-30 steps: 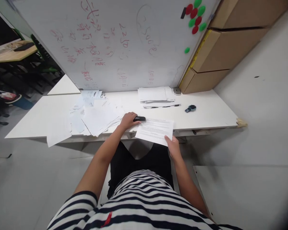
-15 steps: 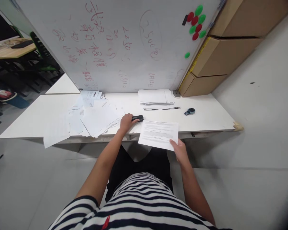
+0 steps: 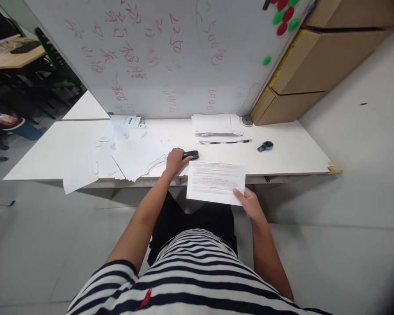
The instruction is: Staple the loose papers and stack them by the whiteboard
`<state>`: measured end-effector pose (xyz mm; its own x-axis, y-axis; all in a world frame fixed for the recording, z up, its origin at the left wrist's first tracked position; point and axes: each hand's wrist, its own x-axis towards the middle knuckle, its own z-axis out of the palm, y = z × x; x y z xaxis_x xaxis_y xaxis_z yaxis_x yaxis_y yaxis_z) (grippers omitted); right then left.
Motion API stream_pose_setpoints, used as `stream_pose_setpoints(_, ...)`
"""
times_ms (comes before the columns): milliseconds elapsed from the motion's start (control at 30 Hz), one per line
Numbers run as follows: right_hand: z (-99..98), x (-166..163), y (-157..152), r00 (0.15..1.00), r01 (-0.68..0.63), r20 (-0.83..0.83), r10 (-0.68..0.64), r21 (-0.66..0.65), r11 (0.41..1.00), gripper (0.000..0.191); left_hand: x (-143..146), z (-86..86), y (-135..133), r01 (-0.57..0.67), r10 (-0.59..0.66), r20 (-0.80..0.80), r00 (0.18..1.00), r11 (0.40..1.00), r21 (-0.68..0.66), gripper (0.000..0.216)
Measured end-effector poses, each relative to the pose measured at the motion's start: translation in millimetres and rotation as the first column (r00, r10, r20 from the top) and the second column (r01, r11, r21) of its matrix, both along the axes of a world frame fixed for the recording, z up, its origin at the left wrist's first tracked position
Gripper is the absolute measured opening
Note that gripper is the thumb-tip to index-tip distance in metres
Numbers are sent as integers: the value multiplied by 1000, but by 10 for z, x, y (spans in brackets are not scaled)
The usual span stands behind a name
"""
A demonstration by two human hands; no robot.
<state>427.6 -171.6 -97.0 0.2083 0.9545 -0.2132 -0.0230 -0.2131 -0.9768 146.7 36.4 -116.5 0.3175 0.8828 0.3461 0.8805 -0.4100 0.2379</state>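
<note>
My left hand (image 3: 176, 161) is closed around the rear of a black stapler (image 3: 191, 155) on the white table. In my right hand (image 3: 250, 204) is a printed sheet of paper (image 3: 216, 181), pinched at its lower right corner with the thumb on top. The sheet reaches over the table's front edge, its upper left corner close below the stapler. Whether it is one sheet or more I cannot tell. Loose papers (image 3: 136, 151) lie spread to the left of my left hand, one hanging over the front edge.
Behind the stapler lie a paper stack (image 3: 213, 124) and a thin black-and-white pen-like stick (image 3: 225, 141). A wristwatch (image 3: 265, 146) rests farther right. The whiteboard (image 3: 170, 57) rises along the back, beside stacked cardboard boxes (image 3: 292, 105). A grey mouse-like object (image 3: 247, 120) sits by them.
The camera view has shifted, so the table sits slightly higher in it. The sheet in my right hand has moved slightly left relative to the stapler and turned more level. My left hand stays on the stapler.
</note>
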Motion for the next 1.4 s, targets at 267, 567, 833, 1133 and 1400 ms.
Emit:
stream_pose_setpoints(267, -49, -50, 21, 998, 28, -56, -29, -6, 1000, 49, 4, 18, -14, -12, 12, -1, 1000, 1000, -27, 41)
stream_pose_setpoints(567, -119, -55, 30, 995, 85, -45, -86, -25, 996, 48, 25, 43, -14, -34, 36, 11, 999, 994, -101, 40)
stream_pose_setpoints(833, -136, -55, 125, 996, 80, -34, -81, -19, 997, 46, 14, 10, -7, -28, 27, -8, 1000, 996, -90, 32)
stream_pose_setpoints(1133, 379, 406, 1873, 994, 36, 95, -48, 126, 991, 39, 47, 1, 50, 36, -38, -28, 999, 997, -70, 34)
stream_pose_setpoints(1400, 455, 479, 3434, 765, 85, 644, -14, -79, 993, 28, 35, -5, 81, 40, -38, 38, 999, 998, -52, 47)
